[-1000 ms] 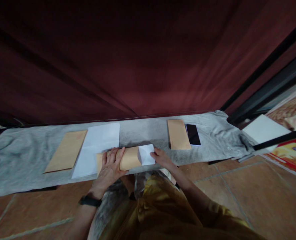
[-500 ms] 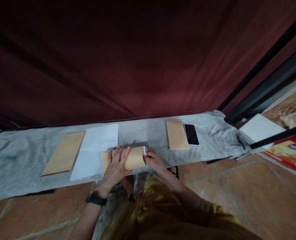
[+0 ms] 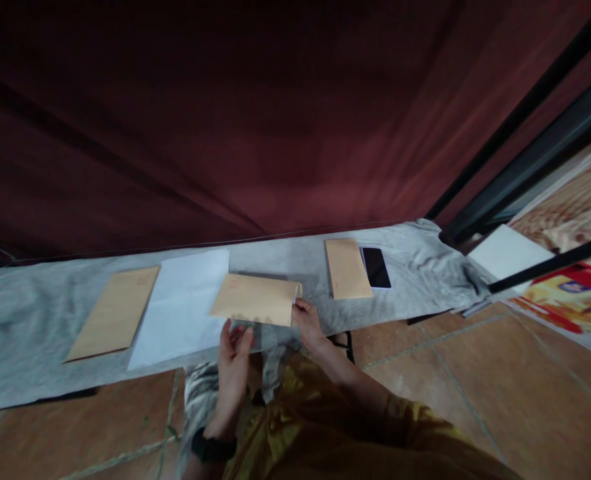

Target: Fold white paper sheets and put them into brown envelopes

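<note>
A brown paper envelope (image 3: 258, 300) is held by its right end, where its flap stands partly open. My right hand (image 3: 308, 323) pinches that end, with a bit of white showing by the fingers. Just below the envelope's near edge is my left hand (image 3: 235, 343), palm turned up and fingers apart, holding nothing. Partly beneath the envelope's left end lies white paper (image 3: 185, 307), flat on the grey cloth (image 3: 275, 257).
Another brown envelope (image 3: 112, 313) lies left of the white paper. To the right, a brown envelope (image 3: 348, 270) sits beside a phone (image 3: 376, 268). A dark red curtain (image 3: 275, 133) hangs behind the cloth-covered surface. A red and yellow box (image 3: 575, 303) is at far right.
My left hand has come off the envelope and moved down, turning palm up. The envelope has lifted and tilted, still held at its right end by my right hand.
</note>
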A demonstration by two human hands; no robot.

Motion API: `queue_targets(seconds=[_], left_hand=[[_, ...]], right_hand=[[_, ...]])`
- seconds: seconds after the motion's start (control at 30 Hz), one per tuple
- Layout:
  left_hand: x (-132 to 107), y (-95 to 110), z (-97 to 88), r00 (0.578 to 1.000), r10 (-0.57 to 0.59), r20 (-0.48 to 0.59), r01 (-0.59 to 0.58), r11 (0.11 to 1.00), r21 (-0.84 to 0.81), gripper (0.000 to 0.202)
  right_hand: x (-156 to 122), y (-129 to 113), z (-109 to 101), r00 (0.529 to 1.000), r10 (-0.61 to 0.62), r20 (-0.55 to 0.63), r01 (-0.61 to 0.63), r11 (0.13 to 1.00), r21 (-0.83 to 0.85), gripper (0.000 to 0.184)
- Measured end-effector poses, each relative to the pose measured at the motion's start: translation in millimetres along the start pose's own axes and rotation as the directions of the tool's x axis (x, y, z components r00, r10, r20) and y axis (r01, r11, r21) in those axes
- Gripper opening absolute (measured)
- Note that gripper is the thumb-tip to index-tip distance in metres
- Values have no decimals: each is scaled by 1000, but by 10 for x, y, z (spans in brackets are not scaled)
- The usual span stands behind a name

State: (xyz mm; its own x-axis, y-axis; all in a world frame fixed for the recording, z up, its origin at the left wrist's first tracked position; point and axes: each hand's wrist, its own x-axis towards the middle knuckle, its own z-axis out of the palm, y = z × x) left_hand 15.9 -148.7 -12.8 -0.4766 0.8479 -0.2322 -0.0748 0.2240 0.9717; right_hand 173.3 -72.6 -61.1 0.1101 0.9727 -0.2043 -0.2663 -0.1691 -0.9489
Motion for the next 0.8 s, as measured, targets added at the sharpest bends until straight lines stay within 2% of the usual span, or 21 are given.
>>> queue_targets(seconds=[0.03,0.1,0.17,0.2,0.3,0.4,0.6,0.8], left_hand=[[-50,-14,54,988,-145,52,151,979,-134,63],[-118,-11,178,911,-344,226,398,875,-274,49],[-147,14,316,849,-413,330,513,795,-323,38],[-150,27,385,836,-426,347,535,774,-338,34],[-135,46,555,836,-448,317,545,751,-374,28],[-104,41,630,848,-448,283,529,754,-390,24],[-45,50,608,856,-447,260,513,795,-323,19],[14,35,603,863,-457,214,504,809,-303,18]], right_hand=[[-17,6,19,1000,0,-9,0,1000,11,26],[-56,10,63,1000,2,-14,-2,1000,20,25],[-98,2,105,1000,14,-11,-14,999,37,23],[-117,-5,120,1000,27,-9,-27,998,52,23],[-158,-32,139,998,67,-12,-65,993,96,23],[-165,-61,117,997,71,-28,-69,995,68,23],[-119,-72,47,999,-8,-36,6,997,-71,21],[-92,-74,18,999,-30,-17,28,995,-95,18]])
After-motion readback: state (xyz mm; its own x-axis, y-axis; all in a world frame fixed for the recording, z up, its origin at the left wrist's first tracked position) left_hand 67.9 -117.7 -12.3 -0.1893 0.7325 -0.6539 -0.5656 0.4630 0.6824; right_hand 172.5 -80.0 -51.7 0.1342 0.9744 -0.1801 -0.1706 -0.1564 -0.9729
